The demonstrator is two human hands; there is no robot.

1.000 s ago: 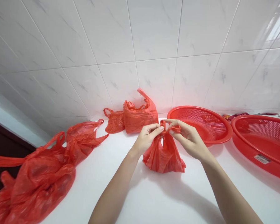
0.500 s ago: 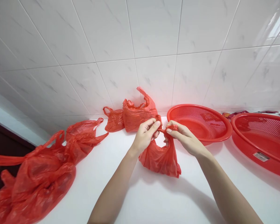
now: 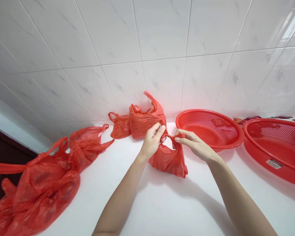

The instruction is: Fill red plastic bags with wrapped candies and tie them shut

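Note:
A small red plastic bag (image 3: 169, 160) hangs between my hands over the white tabletop, its lower body sagging and its handles crossed or twisted together at the top. My left hand (image 3: 154, 137) is closed in a pinch on one handle. The other handle is pinched between the thumb and fingers of my right hand (image 3: 190, 141). A gap shows under the crossed handles. What the bag contains cannot be made out. Just behind my left hand stands a fuller red plastic bag (image 3: 144, 123), with a smaller red bag (image 3: 121, 127) beside it.
Several red plastic bags (image 3: 46, 183) lie heaped along the left side, beside another red bag (image 3: 86, 147). On the right are a red perforated basket (image 3: 210, 146) and a larger red basket (image 3: 276, 164) with a label. A tiled wall (image 3: 162, 78) rises behind the white table (image 3: 162, 209).
The bag between my hands has risen slightly, and its bottom has swung a little up and left. My left hand has shifted slightly left, widening the gap between my hands.

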